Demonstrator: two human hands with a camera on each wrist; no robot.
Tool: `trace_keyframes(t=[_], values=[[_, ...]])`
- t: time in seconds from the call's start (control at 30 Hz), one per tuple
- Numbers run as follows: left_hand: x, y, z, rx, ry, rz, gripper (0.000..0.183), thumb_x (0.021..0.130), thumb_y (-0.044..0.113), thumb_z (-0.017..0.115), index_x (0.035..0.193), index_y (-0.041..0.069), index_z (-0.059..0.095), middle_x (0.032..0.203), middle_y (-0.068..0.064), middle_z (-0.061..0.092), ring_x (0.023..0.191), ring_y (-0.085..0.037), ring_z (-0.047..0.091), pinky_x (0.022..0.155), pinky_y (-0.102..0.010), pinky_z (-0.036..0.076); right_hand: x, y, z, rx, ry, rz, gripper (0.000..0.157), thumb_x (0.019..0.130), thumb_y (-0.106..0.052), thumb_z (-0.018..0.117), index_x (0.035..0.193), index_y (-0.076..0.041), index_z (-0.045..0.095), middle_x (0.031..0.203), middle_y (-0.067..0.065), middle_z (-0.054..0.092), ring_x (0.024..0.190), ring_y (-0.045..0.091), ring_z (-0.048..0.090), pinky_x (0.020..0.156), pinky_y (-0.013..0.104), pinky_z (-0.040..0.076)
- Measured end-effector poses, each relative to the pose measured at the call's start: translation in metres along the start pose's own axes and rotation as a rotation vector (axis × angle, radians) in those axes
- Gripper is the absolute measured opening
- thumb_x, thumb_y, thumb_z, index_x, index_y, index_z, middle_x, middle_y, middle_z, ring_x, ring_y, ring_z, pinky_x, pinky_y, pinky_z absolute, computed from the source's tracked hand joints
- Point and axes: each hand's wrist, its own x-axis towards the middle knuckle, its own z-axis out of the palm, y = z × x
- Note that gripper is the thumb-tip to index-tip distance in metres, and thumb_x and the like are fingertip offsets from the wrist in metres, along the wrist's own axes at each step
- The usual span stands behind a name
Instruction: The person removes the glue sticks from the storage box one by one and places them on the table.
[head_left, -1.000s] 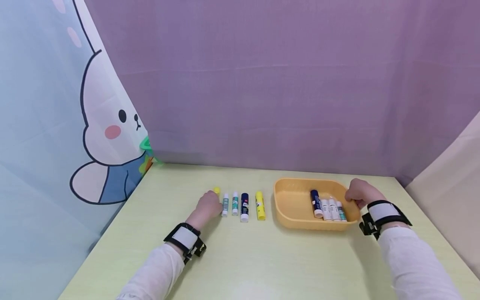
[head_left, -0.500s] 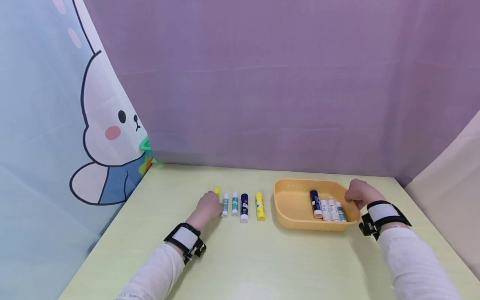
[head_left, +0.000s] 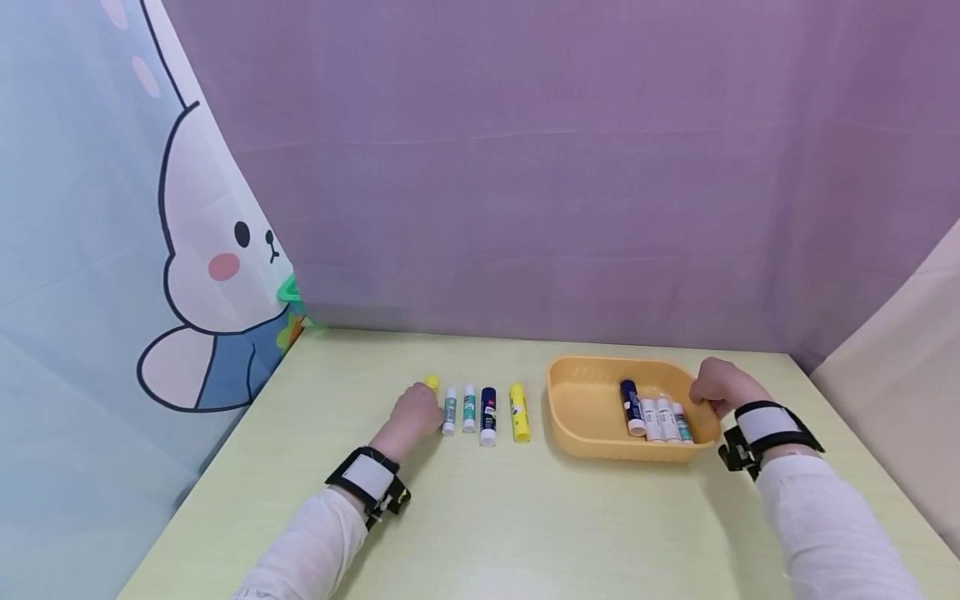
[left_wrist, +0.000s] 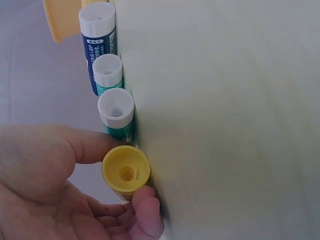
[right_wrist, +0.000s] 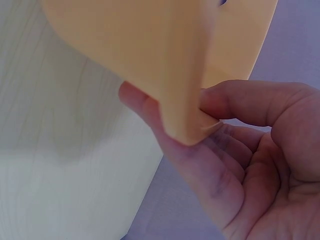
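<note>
A yellow glue stick (left_wrist: 126, 170) was at the left end of a row on the table (head_left: 540, 525), held in the left hand (head_left: 417, 410), thumb on one side and curled fingers on the other. Its long axis ran away from the person: the hollow round end faced the wrist camera, and the far tip showed beyond the knuckles in the head view. Whether its underside touched the tabletop could not be told.

Just beside it lay a first teal-and-white glue stick (head_left: 450, 411), then a second teal-and-white glue stick (head_left: 469, 408), a navy glue stick (head_left: 488, 415) and another yellow glue stick (head_left: 520, 412), all pointing roughly the same way. These four lay between the held stick and an orange plastic basket (head_left: 588, 408).

The right hand (head_left: 726, 385) pinched the basket's right-hand rim between thumb and fingers. Inside, gathered in the right half, lay a slightly slanted navy-and-white stick (head_left: 632, 407), two white sticks (head_left: 658, 419) and a smaller teal-labelled stick (head_left: 682, 423); the basket's left half showed bare floor.

Behind the table hung a purple curtain (head_left: 525, 183), with a rabbit-printed blue cloth (head_left: 67, 250) at the left.
</note>
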Motion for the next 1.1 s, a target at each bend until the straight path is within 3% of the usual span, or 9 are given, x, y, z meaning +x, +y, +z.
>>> trace_keyframes(t=[0.47, 0.67, 1.1], values=[[-0.003, -0.001, -0.003, -0.031, 0.001, 0.012, 0.034, 0.088, 0.015, 0.058, 0.106, -0.014, 0.052, 0.089, -0.017, 0.053, 0.061, -0.02, 0.052, 0.047, -0.026, 0.043, 0.003, 0.001, 0.0, 0.0, 0.001, 0.003, 0.013, 0.075, 0.001, 0.051, 0.083, 0.01, 0.057, 0.063, 0.007, 0.056, 0.051, 0.013, 0.057, 0.053, 0.027, 0.053], [-0.004, 0.0, -0.005, -0.023, 0.001, 0.013, 0.038, 0.089, 0.018, 0.059, 0.107, -0.014, 0.051, 0.092, -0.019, 0.055, 0.064, -0.021, 0.052, 0.049, -0.027, 0.044, 0.003, 0.001, -0.002, 0.006, -0.004, 0.005, 0.014, 0.074, 0.0, 0.052, 0.082, 0.01, 0.057, 0.063, 0.008, 0.056, 0.052, 0.015, 0.058, 0.054, 0.029, 0.054], [-0.003, 0.0, -0.01, -0.096, -0.008, -0.033, 0.036, 0.092, 0.018, 0.054, 0.111, -0.012, 0.051, 0.087, -0.015, 0.053, 0.06, -0.02, 0.05, 0.045, -0.025, 0.041, 0.001, -0.002, -0.001, -0.007, 0.007, 0.008, 0.01, 0.074, 0.001, 0.052, 0.08, 0.009, 0.056, 0.06, 0.004, 0.05, 0.049, 0.013, 0.052, 0.051, 0.025, 0.051]])
